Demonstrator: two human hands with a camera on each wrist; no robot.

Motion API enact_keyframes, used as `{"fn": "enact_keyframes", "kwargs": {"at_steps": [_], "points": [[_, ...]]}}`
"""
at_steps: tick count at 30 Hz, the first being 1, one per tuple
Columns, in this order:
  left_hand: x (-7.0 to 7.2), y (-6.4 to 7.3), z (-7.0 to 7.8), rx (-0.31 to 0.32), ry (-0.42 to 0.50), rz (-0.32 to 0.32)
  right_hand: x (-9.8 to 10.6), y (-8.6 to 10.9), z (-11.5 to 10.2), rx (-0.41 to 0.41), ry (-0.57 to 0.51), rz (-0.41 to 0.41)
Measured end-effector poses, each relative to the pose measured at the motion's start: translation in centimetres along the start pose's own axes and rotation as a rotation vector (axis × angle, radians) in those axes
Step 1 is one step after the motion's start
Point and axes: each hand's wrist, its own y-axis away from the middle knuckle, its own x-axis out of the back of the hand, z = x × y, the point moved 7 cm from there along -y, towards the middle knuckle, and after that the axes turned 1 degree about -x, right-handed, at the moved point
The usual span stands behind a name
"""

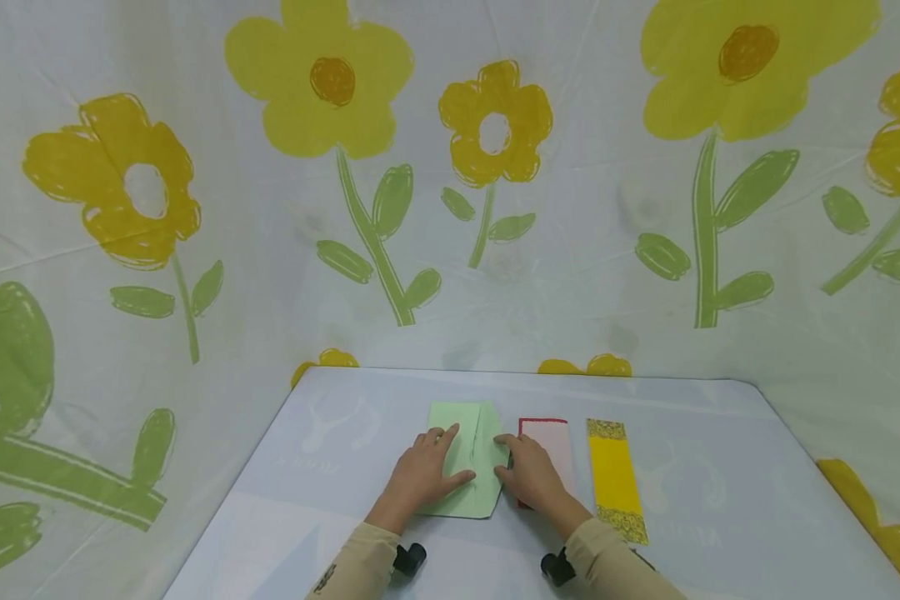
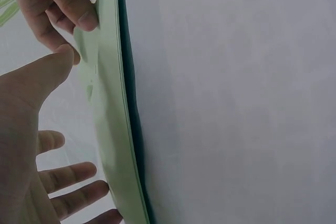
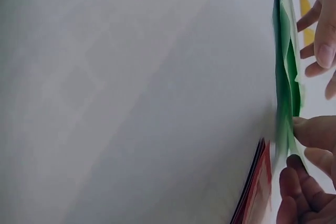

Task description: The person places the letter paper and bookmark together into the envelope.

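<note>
A light green paper envelope point(image 1: 465, 502) lies on the table with its flap on the right side. My left hand point(image 1: 420, 468) rests on its left part, fingers and thumb spread and mostly straight. At the right edge, my right hand point(image 1: 532, 475) pinches the flap. In the right wrist view, the thumb and fingers of the right hand point(image 3: 314, 132) close on the flap's edge, and darker green shows inside the envelope point(image 3: 284, 93). The left wrist view shows the envelope point(image 2: 113, 93) edge-on, its near edge slightly lifted, with the left hand point(image 2: 31, 114) beside it.
Partly under my right forearm lies a pale pink, red-edged paper piece point(image 1: 553, 442), which appears as thin stacked layers in the right wrist view. Farther right is a yellow strip point(image 1: 613, 471) with patterned gold ends. A flower-printed cloth point(image 1: 540, 275) hangs behind the white table point(image 1: 270, 500).
</note>
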Motion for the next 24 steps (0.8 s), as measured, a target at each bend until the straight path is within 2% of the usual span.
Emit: {"fn": "enact_keyframes", "kwargs": {"at_steps": [7, 12, 24], "points": [[-0.15, 0.06, -0.08, -0.012, -0.006, 0.005, -0.14, -0.17, 0.00, -0.010, -0.074, 0.009], [-0.01, 0.09, -0.11, -0.013, -0.016, 0.017, -0.07, -0.18, 0.29, -0.031, -0.089, 0.012], [0.29, -0.31, 0.68, -0.036, -0.028, 0.021, 0.59, 0.38, 0.23, 0.023, -0.103, 0.053]]}}
